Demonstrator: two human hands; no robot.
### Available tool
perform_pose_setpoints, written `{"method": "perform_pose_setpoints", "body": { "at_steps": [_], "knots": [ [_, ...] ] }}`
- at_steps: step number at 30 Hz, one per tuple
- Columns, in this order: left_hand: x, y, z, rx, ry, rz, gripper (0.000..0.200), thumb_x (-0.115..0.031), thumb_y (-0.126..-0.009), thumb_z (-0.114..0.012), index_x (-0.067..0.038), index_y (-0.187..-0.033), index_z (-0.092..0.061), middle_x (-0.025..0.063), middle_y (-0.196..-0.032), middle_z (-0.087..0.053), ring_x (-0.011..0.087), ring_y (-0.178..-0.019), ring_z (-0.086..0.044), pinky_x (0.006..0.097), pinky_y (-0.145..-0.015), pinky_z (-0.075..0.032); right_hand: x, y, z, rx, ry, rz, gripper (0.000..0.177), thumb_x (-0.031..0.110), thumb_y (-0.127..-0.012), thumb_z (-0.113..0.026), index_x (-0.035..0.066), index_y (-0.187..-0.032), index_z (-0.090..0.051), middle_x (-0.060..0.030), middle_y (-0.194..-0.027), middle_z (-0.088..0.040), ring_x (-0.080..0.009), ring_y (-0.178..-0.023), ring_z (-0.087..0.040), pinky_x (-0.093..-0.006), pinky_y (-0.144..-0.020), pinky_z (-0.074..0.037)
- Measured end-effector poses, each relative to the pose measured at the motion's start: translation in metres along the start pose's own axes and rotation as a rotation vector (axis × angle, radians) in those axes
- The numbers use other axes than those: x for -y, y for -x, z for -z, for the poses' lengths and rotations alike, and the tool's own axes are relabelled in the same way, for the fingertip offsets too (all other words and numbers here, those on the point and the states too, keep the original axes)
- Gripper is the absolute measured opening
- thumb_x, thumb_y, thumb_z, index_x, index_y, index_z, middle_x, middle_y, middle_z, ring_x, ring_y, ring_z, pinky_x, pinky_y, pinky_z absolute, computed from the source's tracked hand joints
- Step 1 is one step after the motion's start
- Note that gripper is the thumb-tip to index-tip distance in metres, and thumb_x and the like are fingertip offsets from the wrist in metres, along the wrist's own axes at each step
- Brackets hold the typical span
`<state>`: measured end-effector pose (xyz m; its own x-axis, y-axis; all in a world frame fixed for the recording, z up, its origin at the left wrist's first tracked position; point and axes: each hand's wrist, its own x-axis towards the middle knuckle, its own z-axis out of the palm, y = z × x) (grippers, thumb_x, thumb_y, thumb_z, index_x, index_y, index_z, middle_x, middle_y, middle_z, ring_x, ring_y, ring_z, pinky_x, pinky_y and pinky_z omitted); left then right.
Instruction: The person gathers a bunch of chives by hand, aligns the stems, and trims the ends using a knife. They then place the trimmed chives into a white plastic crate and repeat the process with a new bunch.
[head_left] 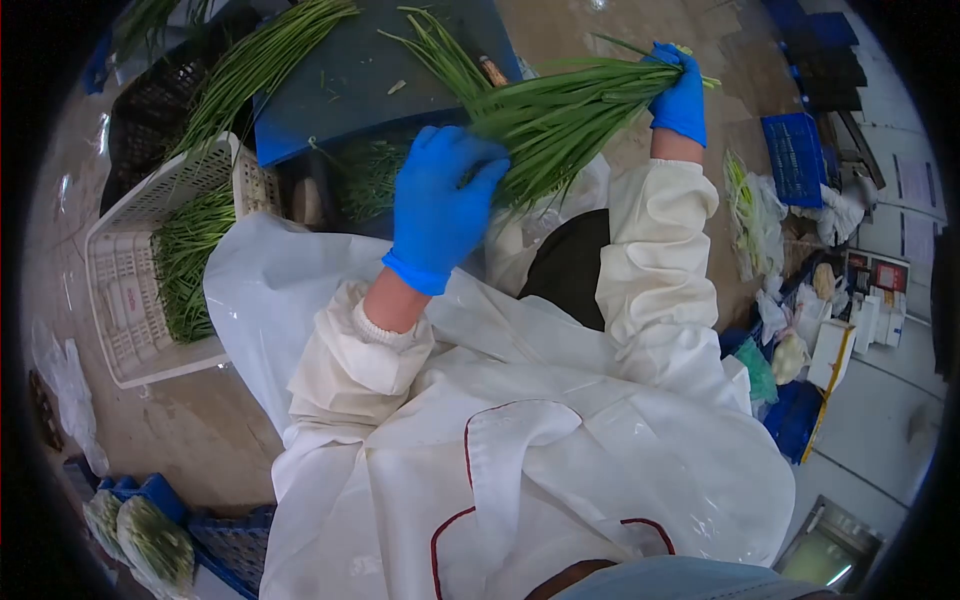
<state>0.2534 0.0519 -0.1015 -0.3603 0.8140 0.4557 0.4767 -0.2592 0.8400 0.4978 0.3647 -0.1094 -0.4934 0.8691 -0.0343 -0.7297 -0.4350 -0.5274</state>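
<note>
A bunch of garlic chives, long flat green leaves with pale stem ends, is gripped near the stems by my right hand in a blue glove. The leaves fan out toward my left hand, also blue-gloved. My left thumb and fingers come together at the leaf tips, slightly blurred; what lies between them is hidden. Beyond the hands, a few loose chives rest on a blue board, beside a small brown-handled object. Green trimmings lie below the board's near edge.
To the left stands a white plastic crate holding chives, with a larger chive pile behind it over a dark crate. A blue crate and bagged greens are on the right. Bagged bunches sit lower left.
</note>
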Motion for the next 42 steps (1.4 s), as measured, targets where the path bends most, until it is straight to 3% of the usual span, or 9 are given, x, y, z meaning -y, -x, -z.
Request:
{"method": "perform_pose_setpoints", "body": {
  "at_steps": [4, 6, 11, 18, 26, 34, 38, 41, 42],
  "knots": [
    [-0.001, 0.002, 0.004, -0.072, 0.378, 0.238, 0.006, 0.001, -0.075, -0.064, -0.001, -0.081, -0.063, 0.0038, -0.078, -0.059, 0.0124, -0.075, -0.055, 0.0249, -0.070, -0.043, 0.005, -0.006, 0.015, 0.017, 0.079, 0.014, 0.013, 0.012, -0.084, -0.046, 0.002, -0.082, -0.054, -0.0070, -0.076, -0.057, -0.0214, -0.069, -0.054, -0.0302, -0.066, -0.046],
    [-0.003, -0.004, 0.016, -0.163, 0.661, 0.415, 0.003, 0.000, -0.078, -0.062, 0.000, -0.081, -0.062, 0.0022, -0.080, -0.060, 0.0096, -0.076, -0.053, 0.0230, -0.070, -0.042, 0.005, -0.002, 0.017, -0.259, 0.367, 0.308, 0.018, 0.013, -0.086, -0.043, 0.002, -0.087, -0.057, -0.0097, -0.082, -0.060, -0.0239, -0.076, -0.057, -0.0316, -0.071, -0.048],
    [0.039, -0.019, 0.052, -0.245, 0.454, 0.452, 0.014, -0.002, -0.082, -0.059, 0.001, -0.094, -0.065, 0.0033, -0.085, -0.063, 0.0105, -0.079, -0.056, 0.0224, -0.075, -0.044, 0.021, 0.027, 0.024, -0.310, 1.282, 0.581, 0.029, 0.018, -0.092, -0.039, -0.001, -0.099, -0.060, -0.0153, -0.097, -0.063, -0.0275, -0.088, -0.059, -0.0384, -0.081, -0.048],
    [0.064, -0.018, 0.045, -0.213, 0.351, 0.421, 0.016, -0.001, -0.078, -0.063, 0.001, -0.094, -0.065, 0.0069, -0.085, -0.067, 0.0126, -0.080, -0.060, 0.0255, -0.073, -0.047, 0.035, 0.032, 0.031, -0.274, 0.691, 0.523, 0.025, 0.014, -0.092, -0.040, -0.001, -0.095, -0.060, -0.0128, -0.104, -0.061, -0.0235, -0.089, -0.059, -0.0349, -0.077, -0.048],
    [0.067, -0.018, 0.049, -0.230, 0.080, 0.255, 0.024, -0.002, -0.080, -0.064, -0.001, -0.104, -0.064, 0.0067, -0.102, -0.065, 0.0122, -0.095, -0.058, 0.0260, -0.083, -0.046, 0.043, 0.025, 0.042, -0.179, 0.746, 0.417, 0.017, 0.012, -0.090, -0.045, 0.001, -0.095, -0.058, -0.0083, -0.096, -0.059, -0.0184, -0.084, -0.056, -0.0312, -0.074, -0.046],
    [0.047, -0.024, 0.044, -0.112, 0.475, 0.295, 0.034, -0.024, -0.094, -0.047, 0.000, -0.116, -0.059, 0.0083, -0.114, -0.061, 0.0164, -0.105, -0.054, 0.0308, -0.095, -0.038, 0.041, 0.012, 0.044, 0.034, 1.750, 0.588, 0.011, 0.011, -0.089, -0.050, 0.002, -0.094, -0.055, -0.0037, -0.088, -0.056, -0.0134, -0.079, -0.053, -0.0275, -0.071, -0.045],
    [0.048, -0.025, 0.004, 0.104, 0.975, 0.514, 0.051, -0.039, -0.098, -0.034, 0.000, -0.128, -0.050, 0.0092, -0.126, -0.055, 0.0176, -0.117, -0.048, 0.0324, -0.104, -0.030, -0.006, 0.021, -0.027, 0.096, 1.133, 0.368, 0.006, 0.007, -0.089, -0.048, 0.002, -0.092, -0.050, -0.0012, -0.073, -0.047, -0.0120, -0.066, -0.048, -0.0250, -0.064, -0.042],
    [0.062, -0.016, -0.020, 0.358, -1.387, -0.915, 0.060, -0.047, -0.097, -0.031, -0.001, -0.135, -0.039, 0.0086, -0.136, -0.045, 0.0205, -0.122, -0.045, 0.0334, -0.106, -0.029, -0.037, 0.029, -0.071, 0.056, -0.059, -0.252, 0.017, 0.003, -0.085, -0.051, -0.003, -0.101, -0.048, 0.0002, -0.069, -0.044, -0.0098, -0.064, -0.046, -0.0218, -0.062, -0.040],
    [0.061, -0.010, -0.026, -0.018, -2.148, -1.266, 0.063, -0.050, -0.096, -0.031, -0.001, -0.136, -0.038, 0.0099, -0.136, -0.044, 0.0211, -0.122, -0.045, 0.0340, -0.106, -0.030, -0.041, 0.033, -0.074, 0.039, -0.523, -0.475, 0.022, 0.001, -0.084, -0.053, -0.005, -0.104, -0.047, 0.0006, -0.069, -0.043, -0.0089, -0.064, -0.045, -0.0207, -0.061, -0.040]
  ]
}}
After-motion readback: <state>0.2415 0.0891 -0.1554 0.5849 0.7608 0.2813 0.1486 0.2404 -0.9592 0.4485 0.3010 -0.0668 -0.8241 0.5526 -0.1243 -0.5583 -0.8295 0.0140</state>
